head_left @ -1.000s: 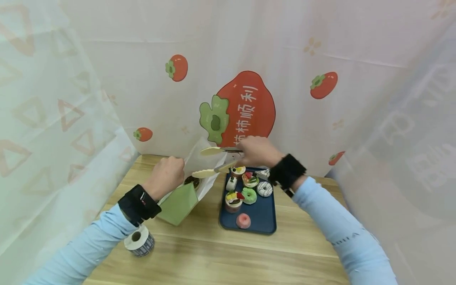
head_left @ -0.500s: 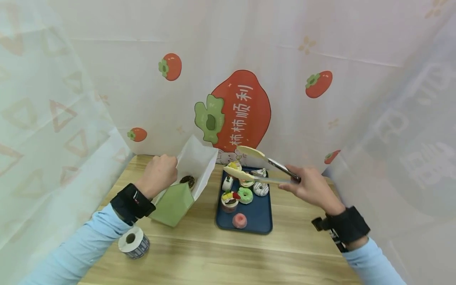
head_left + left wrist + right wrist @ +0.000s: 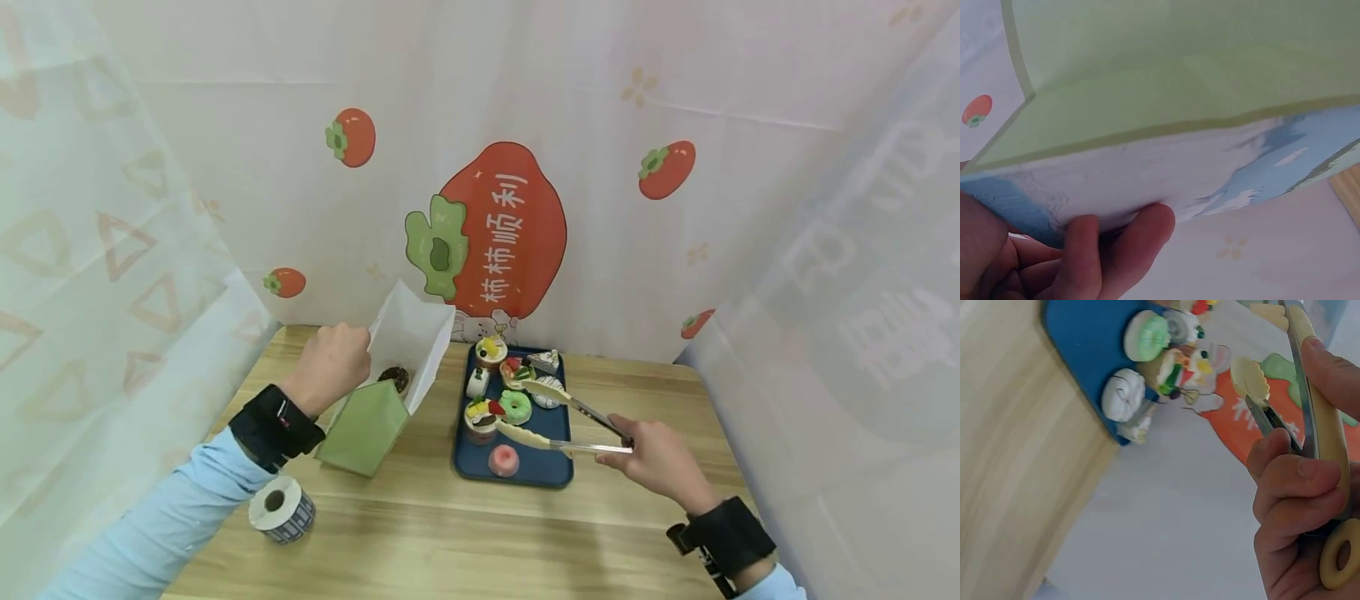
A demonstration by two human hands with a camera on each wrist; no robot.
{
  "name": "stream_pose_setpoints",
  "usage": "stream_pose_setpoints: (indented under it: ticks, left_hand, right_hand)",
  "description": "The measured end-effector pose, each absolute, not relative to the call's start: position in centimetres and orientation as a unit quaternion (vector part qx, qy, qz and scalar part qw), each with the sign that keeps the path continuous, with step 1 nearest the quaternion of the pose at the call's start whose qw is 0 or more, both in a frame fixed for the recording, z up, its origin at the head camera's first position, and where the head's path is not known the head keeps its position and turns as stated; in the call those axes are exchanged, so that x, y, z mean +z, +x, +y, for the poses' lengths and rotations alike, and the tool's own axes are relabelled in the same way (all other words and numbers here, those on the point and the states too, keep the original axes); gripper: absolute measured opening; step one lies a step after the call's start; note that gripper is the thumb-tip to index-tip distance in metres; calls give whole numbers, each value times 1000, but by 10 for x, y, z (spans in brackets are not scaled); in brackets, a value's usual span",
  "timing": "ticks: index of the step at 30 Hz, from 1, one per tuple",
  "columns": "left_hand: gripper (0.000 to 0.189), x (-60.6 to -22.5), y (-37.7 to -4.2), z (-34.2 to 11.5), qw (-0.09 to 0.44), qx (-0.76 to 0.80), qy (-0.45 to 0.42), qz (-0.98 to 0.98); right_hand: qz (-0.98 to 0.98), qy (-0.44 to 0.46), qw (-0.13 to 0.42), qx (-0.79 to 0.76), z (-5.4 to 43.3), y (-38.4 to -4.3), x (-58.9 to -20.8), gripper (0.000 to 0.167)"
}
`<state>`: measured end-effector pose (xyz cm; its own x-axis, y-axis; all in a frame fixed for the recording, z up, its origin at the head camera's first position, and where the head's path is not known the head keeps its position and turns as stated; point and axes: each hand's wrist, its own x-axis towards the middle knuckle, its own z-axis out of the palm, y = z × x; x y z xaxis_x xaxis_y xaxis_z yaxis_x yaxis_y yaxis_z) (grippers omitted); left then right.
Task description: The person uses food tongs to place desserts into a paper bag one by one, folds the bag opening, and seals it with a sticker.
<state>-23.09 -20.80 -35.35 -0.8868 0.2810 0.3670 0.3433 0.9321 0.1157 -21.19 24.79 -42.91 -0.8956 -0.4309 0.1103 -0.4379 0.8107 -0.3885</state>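
In the head view, my left hand (image 3: 333, 367) grips the upper edge of a green paper bag (image 3: 365, 429) that leans with its mouth spread. Inside its white lining lies a chocolate doughnut (image 3: 393, 379). The left wrist view shows fingers (image 3: 1082, 250) bent against the bag's printed side. Curled round yellow-tipped food tongs (image 3: 525, 436), my right hand (image 3: 660, 462) holds them over a blue tray (image 3: 543, 475). The tong arms are spread apart with nothing between their tips. On the tray, a green doughnut (image 3: 515, 407) and a fruit-topped cake (image 3: 482, 419) lie nearest the tips.
A pink ring-shaped cake (image 3: 503, 460) sits at the tray's front, with several other pastries behind. A roll of labels (image 3: 281, 510) stands on the wooden table (image 3: 420, 542) at front left. A printed curtain (image 3: 510, 108) hangs behind.
My right hand has drawn back from the bag to the right and lowered the tongs over the tray. The left hand keeps its grip on the bag.
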Motion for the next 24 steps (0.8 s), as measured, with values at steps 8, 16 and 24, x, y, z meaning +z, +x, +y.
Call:
stream_pose_setpoints:
  ticks: [8, 16, 24]
  left_hand:
    - [43, -356, -229, -209, 175, -94, -163, -967]
    - [44, -355, -230, -208, 176, -86, -165, -967]
    - [43, -354, -230, -207, 173, -89, -164, -967]
  right_hand:
    - [-954, 241, -12, 176, 247, -205, -462, 41]
    - [-954, 236, -48, 177, 241, -204, -491, 28]
    - [-961, 235, -25, 146, 233, -204, -502, 28]
